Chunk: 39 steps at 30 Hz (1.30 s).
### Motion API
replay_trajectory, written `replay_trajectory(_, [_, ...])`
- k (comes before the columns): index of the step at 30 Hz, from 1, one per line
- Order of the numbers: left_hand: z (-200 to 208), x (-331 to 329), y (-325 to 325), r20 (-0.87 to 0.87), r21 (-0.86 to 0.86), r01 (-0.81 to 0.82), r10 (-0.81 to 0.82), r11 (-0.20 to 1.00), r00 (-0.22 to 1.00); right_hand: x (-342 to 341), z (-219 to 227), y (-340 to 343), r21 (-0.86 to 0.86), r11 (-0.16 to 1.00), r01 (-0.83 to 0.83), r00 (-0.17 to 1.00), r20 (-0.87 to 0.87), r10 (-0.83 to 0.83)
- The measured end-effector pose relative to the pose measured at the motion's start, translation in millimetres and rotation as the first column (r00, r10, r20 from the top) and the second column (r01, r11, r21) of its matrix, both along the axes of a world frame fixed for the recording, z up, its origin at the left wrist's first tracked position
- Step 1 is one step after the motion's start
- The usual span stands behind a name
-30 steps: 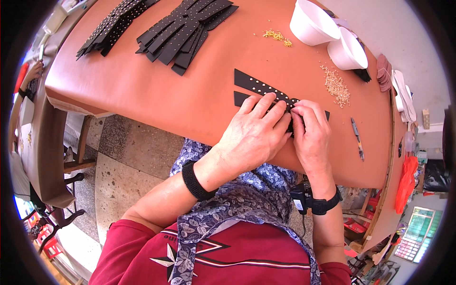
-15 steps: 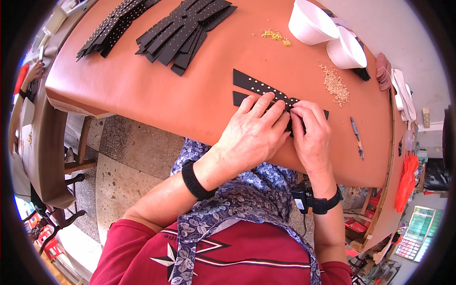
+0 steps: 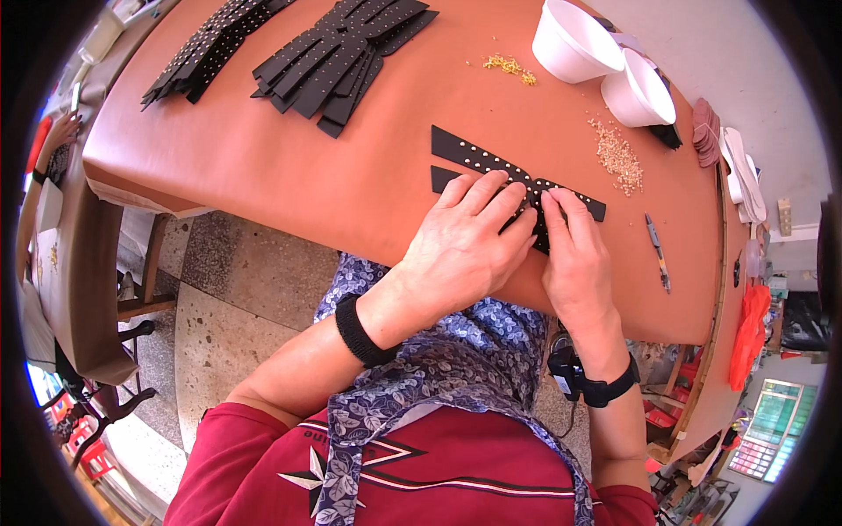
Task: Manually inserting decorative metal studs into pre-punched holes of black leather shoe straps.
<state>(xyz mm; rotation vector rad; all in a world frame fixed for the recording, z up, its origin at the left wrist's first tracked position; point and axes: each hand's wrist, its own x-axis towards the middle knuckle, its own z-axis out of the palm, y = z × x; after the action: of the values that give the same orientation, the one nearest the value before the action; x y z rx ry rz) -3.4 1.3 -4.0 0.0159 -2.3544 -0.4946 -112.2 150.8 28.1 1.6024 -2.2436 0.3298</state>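
A black cut-out upper piece (image 3: 478, 156) with rows of small metal studs lies near the table's front edge, its strips spreading left and right from a narrow middle. My left hand (image 3: 469, 223) rests over its left half, fingers bent down onto it and holding it against the table; they hide part of the strips. At the piece's middle, my right hand (image 3: 577, 250) brings thumb and forefinger together on the studded surface. Anything tiny between those fingertips cannot be made out. The right end of the piece shows beyond my right fingers.
Small pale studs (image 3: 619, 158) lie heaped to the right, and yellow bits (image 3: 510, 68) farther back. Two white bowls (image 3: 574, 42) stand at the back right. A pen (image 3: 658, 252) lies near the right edge. Stacked studded black pieces (image 3: 338, 66) lie at the back left.
My right hand has shifted slightly, its fingers straighter, uncovering more of the piece's right end. My left hand stays almost where it was on the piece.
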Motion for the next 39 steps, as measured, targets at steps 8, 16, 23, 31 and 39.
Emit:
replay_trajectory(8, [2, 1, -1, -0.073, 0.082, 0.016, -0.010, 0.997, 0.997, 7, -4, -10, 0.128, 0.988, 0.090, 0.996, 0.013, -0.092])
replay_trajectory(16, [2, 2, -2, -0.104, 0.072, 0.017, -0.010, 0.997, 0.995, 1, 14, -17, 0.367, 0.929, -0.052, 0.940, -0.297, 0.170])
replay_trajectory(23, [1, 1, -2, -0.081, 0.018, 0.011, -0.009, 1.000, 0.997, -4, 17, -20, 0.448, 0.890, -0.082, 0.889, -0.371, 0.269])
replay_trajectory(31, [0, -1, -1, 0.020, 0.005, 0.034, -0.034, 0.999, 0.999, -12, 2, 3, 0.147, 0.984, -0.098, 0.993, -0.053, 0.107])
replay_trajectory(39, [4, -1, -1, 0.091, -0.038, 0.025, -0.021, 0.999, 0.996, -10, -1, 3, -0.001, 0.998, -0.061, 0.976, 0.209, 0.060])
